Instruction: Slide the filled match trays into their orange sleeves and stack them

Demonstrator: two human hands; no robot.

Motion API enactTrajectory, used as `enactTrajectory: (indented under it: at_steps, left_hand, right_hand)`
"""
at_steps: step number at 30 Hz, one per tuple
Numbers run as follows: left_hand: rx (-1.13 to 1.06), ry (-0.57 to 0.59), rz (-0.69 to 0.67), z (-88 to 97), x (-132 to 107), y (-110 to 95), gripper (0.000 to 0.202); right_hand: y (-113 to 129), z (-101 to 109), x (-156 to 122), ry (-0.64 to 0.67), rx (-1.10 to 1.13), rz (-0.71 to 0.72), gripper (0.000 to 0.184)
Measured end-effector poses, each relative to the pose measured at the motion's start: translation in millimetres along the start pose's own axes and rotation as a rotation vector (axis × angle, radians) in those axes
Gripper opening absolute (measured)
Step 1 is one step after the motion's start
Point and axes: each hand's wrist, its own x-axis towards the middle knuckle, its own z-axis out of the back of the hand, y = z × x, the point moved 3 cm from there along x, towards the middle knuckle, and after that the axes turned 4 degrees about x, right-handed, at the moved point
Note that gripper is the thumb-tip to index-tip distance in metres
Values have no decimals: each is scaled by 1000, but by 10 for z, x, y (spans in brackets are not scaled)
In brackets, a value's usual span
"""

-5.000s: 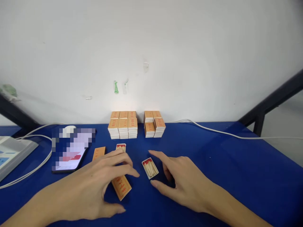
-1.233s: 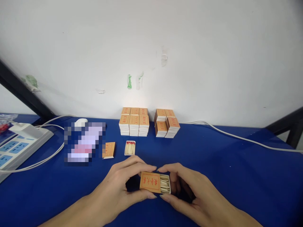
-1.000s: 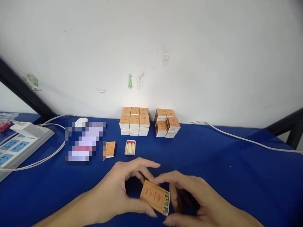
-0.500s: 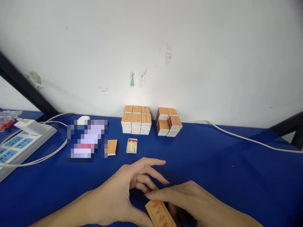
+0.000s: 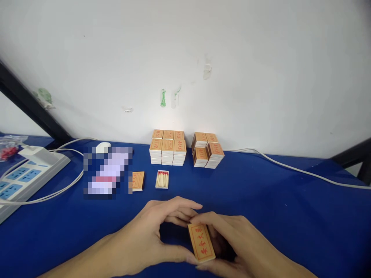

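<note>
Matchbox (image 5: 201, 242) near table (image 5: 290, 200) near edge. Left hand (image 5: 153, 235) and right hand (image 5: 240, 247) pinch it, fingers curled on opposite sides, apparently to steady it.

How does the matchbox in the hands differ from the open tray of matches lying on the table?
The matchbox looks closed, showing only its orange cover with red print; the tray is uncovered, its red-headed matches in plain sight. The matchbox is held between the left hand and the right hand; the tray lies untouched on the blue table. Both are small and rectangular.
</note>
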Motion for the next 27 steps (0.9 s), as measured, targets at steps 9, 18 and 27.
enactTrajectory:
  at_steps: [9,18,27]
  left_hand:
    - [63,-92,65,26,6,7,50]
    - [62,-104,121,-22,-15,-40,45]
    - [-228,-249,316,-113,-20,56,54]
  right_hand:
    - [-156,-4,-61,-231,-78,26,33]
    - [-109,-39,-84,-282,-159,160,42]
    - [-35,-67,-66,-288,-229,324,38]
